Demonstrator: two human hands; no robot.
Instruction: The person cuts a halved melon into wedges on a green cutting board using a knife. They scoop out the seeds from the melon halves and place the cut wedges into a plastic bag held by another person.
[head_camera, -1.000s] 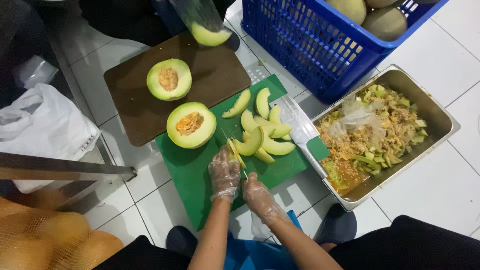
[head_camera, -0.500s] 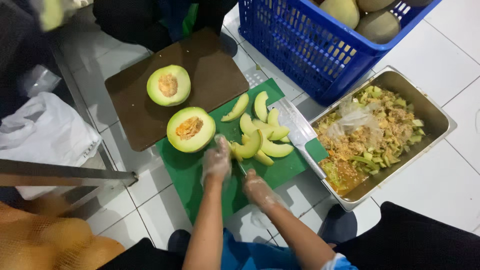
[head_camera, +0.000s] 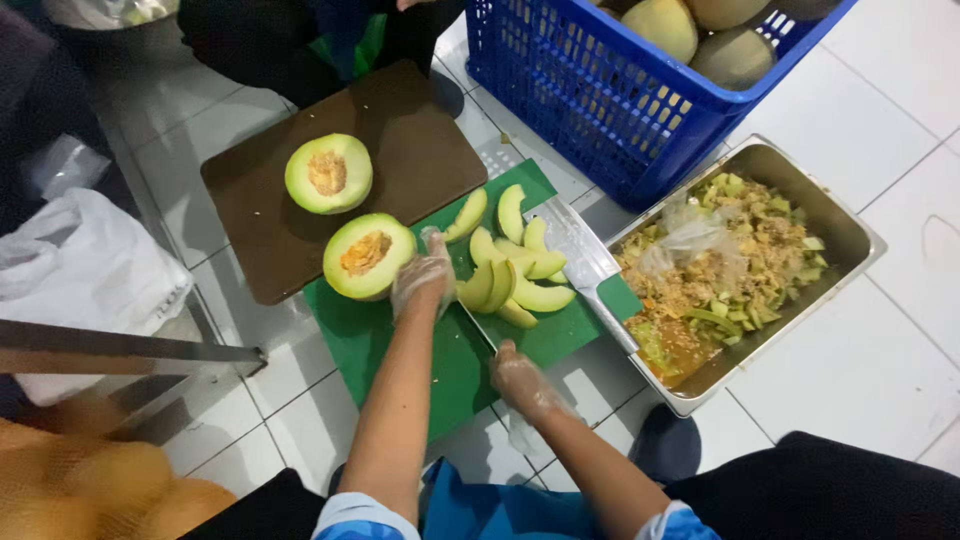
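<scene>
My left hand (head_camera: 422, 280), in a clear plastic glove, rests fingers-down on the green cutting board (head_camera: 400, 360). It lies between a cut melon half (head_camera: 366, 256) and a pile of peeled melon slices (head_camera: 515, 270), touching the half's right edge. My gloved right hand (head_camera: 520, 380) grips the handle of a thin knife (head_camera: 480, 322). The blade points up toward the slices, just beside my left hand. A second melon half (head_camera: 329, 173) lies face up on the brown board (head_camera: 410, 150).
A cleaver (head_camera: 580, 250) lies at the green board's right edge. A metal tray (head_camera: 850, 225) holds peels and seeds. A blue crate (head_camera: 600, 110) of whole melons stands behind. To the left are a white bag (head_camera: 80, 270), a metal bar (head_camera: 120, 355) and netted fruit (head_camera: 90, 480). Another person's dark clothing (head_camera: 260, 40) shows at the top.
My left hand has slid from the slices toward the nearer melon half. The other person's hand with a melon piece has left the top of the view.
</scene>
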